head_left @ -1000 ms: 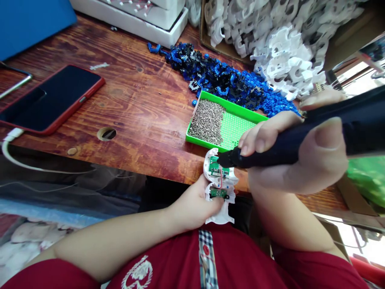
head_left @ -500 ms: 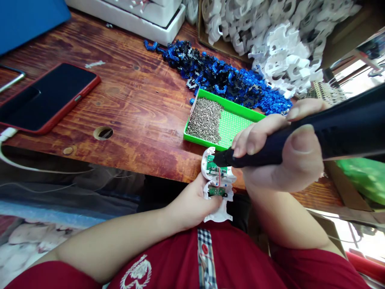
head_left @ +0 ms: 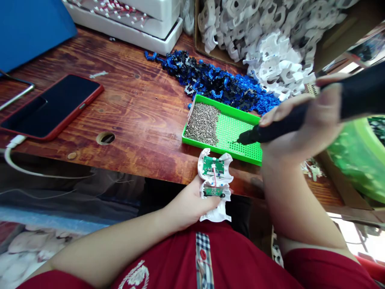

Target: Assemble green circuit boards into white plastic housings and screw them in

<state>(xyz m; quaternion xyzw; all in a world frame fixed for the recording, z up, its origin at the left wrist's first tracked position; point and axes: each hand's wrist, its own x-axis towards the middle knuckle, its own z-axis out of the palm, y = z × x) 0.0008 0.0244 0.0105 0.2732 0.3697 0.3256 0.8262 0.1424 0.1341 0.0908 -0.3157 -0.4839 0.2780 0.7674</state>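
White plastic housing (head_left: 207, 179) is located at the front edge of the wooden table (head_left: 144, 108), before the wearer's torso, open side up. Two green boards, an upper circuit board (head_left: 218, 167) and a lower circuit board (head_left: 213, 191), sit in it, with a red-and-white wire (head_left: 214, 179) between them. The left hand (head_left: 192, 202) grips the housing from the side, thumb across its lower part. The right hand (head_left: 309, 120) is closed around a black driver (head_left: 279, 125), its tip over the perforated part of the green tray (head_left: 233, 128); tip contact cannot be determined. Small metal screws (head_left: 201, 123) fill the tray's left end. Behind it lie blue and black parts (head_left: 216, 82); farther back, white shells (head_left: 255, 28) fill a cardboard box (head_left: 339, 44).
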